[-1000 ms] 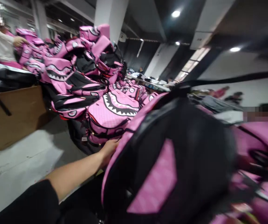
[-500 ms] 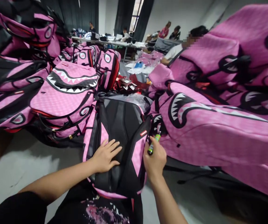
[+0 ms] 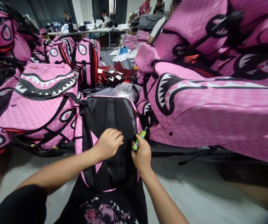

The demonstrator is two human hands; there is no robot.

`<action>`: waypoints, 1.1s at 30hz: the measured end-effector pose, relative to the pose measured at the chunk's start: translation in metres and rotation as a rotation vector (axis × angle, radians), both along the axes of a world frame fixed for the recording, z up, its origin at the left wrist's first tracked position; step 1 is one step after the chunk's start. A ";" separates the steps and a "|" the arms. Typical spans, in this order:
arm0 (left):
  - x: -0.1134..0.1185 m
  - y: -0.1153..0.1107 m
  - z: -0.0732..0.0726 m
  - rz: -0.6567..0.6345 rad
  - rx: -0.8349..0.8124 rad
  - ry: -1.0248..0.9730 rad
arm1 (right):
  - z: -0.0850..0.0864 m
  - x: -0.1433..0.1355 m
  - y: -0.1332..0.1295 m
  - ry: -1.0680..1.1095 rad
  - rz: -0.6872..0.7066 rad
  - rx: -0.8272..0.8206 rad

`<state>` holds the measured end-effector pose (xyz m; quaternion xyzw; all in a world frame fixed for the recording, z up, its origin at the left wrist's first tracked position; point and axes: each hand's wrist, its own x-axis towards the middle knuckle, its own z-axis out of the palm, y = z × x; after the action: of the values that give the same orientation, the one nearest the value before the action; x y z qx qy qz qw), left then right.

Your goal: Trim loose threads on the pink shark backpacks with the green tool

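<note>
A backpack (image 3: 122,113) with a black padded back panel and pink edges lies in front of me, its back facing up. Above its middle is my left hand (image 3: 109,143), the fingers curled in. I cannot make out whether anything is between them. A shoulder strap with a pink panel (image 3: 94,138) runs beneath that hand. By the backpack's right edge, my right hand (image 3: 143,154) grips a slim lime-green tube with dark ends (image 3: 139,140), its thin tip pointing up and away from me.
A pink shark-mouth backpack (image 3: 40,102) lies at left, and a large one (image 3: 206,121) at right with more piled behind. Dark red tags (image 3: 115,73) and clear plastic (image 3: 124,90) are beyond. People are at a far table (image 3: 87,31); grey floor (image 3: 171,177) shows below.
My left hand has gone from lying flat on the back panel to curled fingers. The right strap's pink panel and red label no longer show. The view has shifted right and down.
</note>
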<state>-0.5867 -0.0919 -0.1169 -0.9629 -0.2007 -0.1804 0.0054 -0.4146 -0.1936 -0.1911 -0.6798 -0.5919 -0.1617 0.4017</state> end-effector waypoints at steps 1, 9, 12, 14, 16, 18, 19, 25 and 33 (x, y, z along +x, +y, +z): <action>0.024 0.018 0.010 -0.116 0.057 0.044 | -0.001 -0.001 0.001 0.023 0.010 0.014; 0.109 0.081 0.034 -0.330 0.175 0.323 | -0.007 -0.018 0.000 0.448 0.012 0.179; 0.079 0.062 0.049 -0.412 0.174 0.321 | -0.009 -0.025 -0.010 0.549 -0.013 0.256; 0.060 0.051 0.058 -0.389 0.166 0.307 | -0.012 -0.032 -0.010 0.581 0.029 0.277; 0.050 0.047 0.062 -0.318 0.154 0.327 | -0.016 -0.038 -0.004 0.602 0.104 0.275; 0.048 0.056 0.062 -0.278 0.163 0.366 | -0.021 -0.041 0.003 0.619 0.155 0.272; 0.049 0.064 0.063 -0.271 0.171 0.379 | -0.023 -0.041 0.006 0.627 0.167 0.267; 0.049 0.129 0.083 0.003 0.421 0.229 | -0.028 -0.031 -0.004 0.749 0.171 0.200; 0.053 0.074 0.062 -0.238 0.284 0.264 | 0.008 -0.024 0.009 0.947 -0.066 0.112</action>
<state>-0.5334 -0.0178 -0.0551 -0.9846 -0.0557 -0.0784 0.1458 -0.4387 -0.1849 -0.1827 -0.6744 -0.3125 0.1216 0.6578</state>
